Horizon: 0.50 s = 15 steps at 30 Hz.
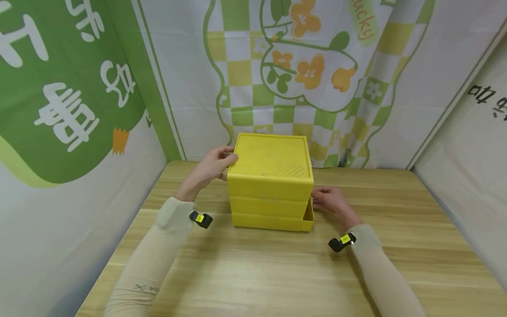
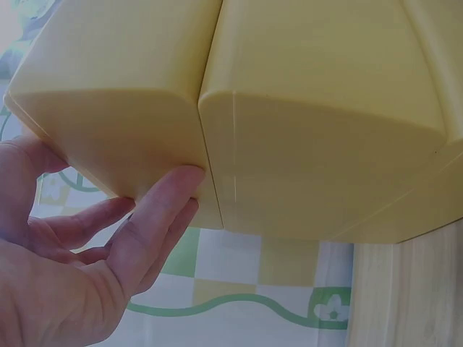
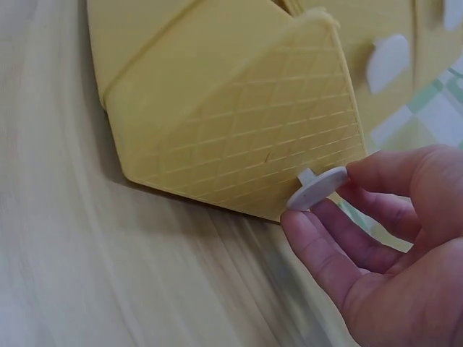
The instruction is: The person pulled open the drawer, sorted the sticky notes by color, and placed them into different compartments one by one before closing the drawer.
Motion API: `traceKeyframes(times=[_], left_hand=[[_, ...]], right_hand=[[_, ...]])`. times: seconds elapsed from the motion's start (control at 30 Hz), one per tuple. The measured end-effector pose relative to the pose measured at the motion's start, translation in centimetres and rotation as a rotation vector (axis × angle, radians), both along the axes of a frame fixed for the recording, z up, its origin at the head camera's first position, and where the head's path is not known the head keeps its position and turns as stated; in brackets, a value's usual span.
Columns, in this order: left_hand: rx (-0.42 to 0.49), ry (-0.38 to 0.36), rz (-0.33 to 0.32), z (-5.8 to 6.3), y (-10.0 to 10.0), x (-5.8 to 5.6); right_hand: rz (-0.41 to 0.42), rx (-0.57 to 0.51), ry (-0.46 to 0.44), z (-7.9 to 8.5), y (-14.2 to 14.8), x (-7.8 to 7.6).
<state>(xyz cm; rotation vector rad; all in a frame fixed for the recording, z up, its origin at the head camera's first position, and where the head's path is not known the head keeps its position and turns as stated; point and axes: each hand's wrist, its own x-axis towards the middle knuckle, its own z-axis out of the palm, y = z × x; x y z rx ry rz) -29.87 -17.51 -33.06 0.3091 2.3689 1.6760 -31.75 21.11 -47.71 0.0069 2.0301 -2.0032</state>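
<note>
A yellow plastic drawer box with stacked sections stands on the table. My left hand lies against its upper left side, thumb at the top edge. In the left wrist view, the fingers press on the side of the top section near a seam. At the right side, my right hand pinches a white knob between thumb and fingers. That knob sits on the ribbed front of the bottom drawer, which sticks out slightly to the right. Another white knob shows on a section above.
The box stands toward the back of a wooden table. A patterned cloth hangs close behind it, with more printed cloth on the left and right. Both wrists wear black camera mounts.
</note>
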Motion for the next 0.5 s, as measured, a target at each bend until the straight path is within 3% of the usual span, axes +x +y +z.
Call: traceKeyframes(times=[0.2, 0.5], left_hand=[[0.010, 0.011, 0.003, 0.0, 0.1, -0.1], [0.010, 0.013, 0.011, -0.1, 0.0, 0.2]], right_hand=[[0.033, -0.068, 0.071, -0.1, -1.3, 0.1], [-0.054, 0.051, 0.011, -0.1, -3.4, -0.2]])
